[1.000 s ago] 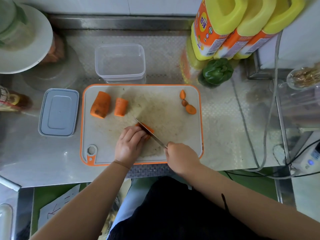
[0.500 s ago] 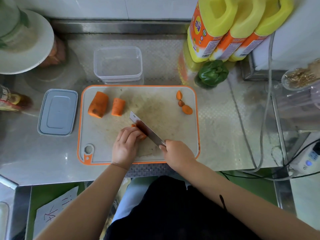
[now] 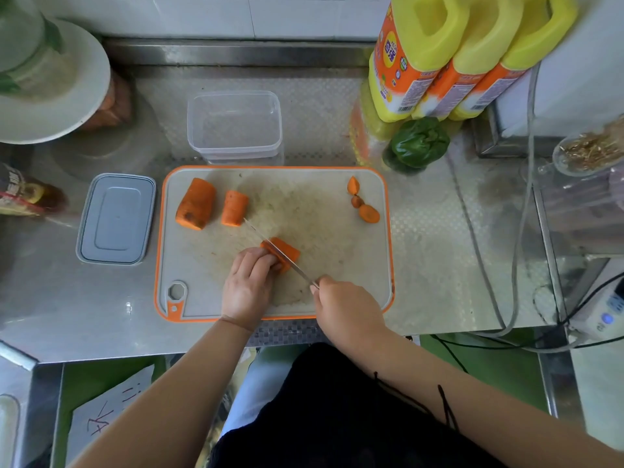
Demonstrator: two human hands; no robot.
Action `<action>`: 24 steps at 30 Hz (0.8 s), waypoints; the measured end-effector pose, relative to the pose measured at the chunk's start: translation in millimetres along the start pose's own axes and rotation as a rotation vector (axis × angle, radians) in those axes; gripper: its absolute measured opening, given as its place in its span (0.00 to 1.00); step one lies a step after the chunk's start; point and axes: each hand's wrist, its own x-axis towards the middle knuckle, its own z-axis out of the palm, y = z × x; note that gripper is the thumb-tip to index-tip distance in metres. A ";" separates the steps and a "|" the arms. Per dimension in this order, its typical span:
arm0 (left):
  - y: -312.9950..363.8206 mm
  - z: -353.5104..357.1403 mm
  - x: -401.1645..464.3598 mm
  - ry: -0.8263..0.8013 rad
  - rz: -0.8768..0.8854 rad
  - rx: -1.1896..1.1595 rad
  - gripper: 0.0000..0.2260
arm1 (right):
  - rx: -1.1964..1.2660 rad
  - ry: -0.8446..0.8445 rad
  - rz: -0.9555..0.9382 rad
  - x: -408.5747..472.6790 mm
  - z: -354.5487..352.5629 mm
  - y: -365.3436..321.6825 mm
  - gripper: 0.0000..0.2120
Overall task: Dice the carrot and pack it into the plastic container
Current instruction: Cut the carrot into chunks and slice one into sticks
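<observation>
Low in the centre of the frame: right hand [image 3: 344,310] clenched round the handle of a knife [image 3: 280,254], blade running up and to the left across the cutting board [image 3: 337,265]. Just left of it, left hand [image 3: 248,285] with fingers curled down, pinning a carrot piece [image 3: 287,251] against the board; blade laid across that piece, edge seen thin from above, depth of cut impossible to judge.

Further up the board, toward its upper left: two larger carrot chunks, the big chunk [image 3: 196,208] and the smaller chunk [image 3: 234,208], side by side and apart from the knife tip. Toward the board's upper right corner: three small carrot scraps [image 3: 363,204] in a loose line.

Left of the board on the steel counter [image 3: 439,265]: grey lid [image 3: 116,219], lying flat. Just beyond the board's top edge, centre of the frame: clear plastic container [image 3: 234,126], uncovered, nothing orange inside.

Upper right: green pepper [image 3: 418,143] beside three yellow bottles [image 3: 456,52]. Upper left: pale plate [image 3: 67,106] on a stand.
</observation>
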 end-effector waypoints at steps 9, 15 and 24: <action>3.3 -1.6 1.6 -0.001 0.010 -0.012 0.03 | 0.040 -0.056 0.069 14.9 9.7 7.0 0.13; 2.3 -1.9 2.5 -0.012 0.022 -0.025 0.02 | -0.014 -0.089 0.086 24.0 19.4 -0.2 0.06; 4.7 -3.2 3.0 -0.015 0.016 -0.027 0.04 | 0.013 -0.098 0.075 21.1 10.2 10.9 0.07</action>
